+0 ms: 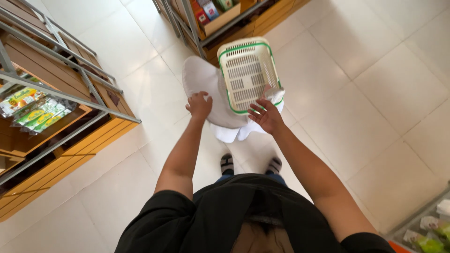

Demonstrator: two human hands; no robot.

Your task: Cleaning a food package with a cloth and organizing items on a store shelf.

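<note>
On the left, a wooden shelf (61, 154) with grey metal rails stands at a slant, its slatted boards a warm orange; flat green and yellow packets (33, 110) lie on one level. Glossy pale floor tiles (356, 84) run between it and a second wooden shelf (229, 21) at the top, where small boxes sit in a tray. In the aisle between them lies a soft white sack (201, 84), rounded and bulging, its cloth creased at the near end. The left hand (199, 105) rests on the sack's near side, fingers curled under and pressed together against the cloth. Just right of it, a cream plastic basket (248, 75) with a green rim and slotted lattice walls lies tipped on the sack, its open side turned up toward the camera. The right hand (266, 115) touches the basket's near rim, fingers spread and lightly bent; whether they grip it I cannot tell. At far right, green packets (429, 241) fill a low tray.
</note>
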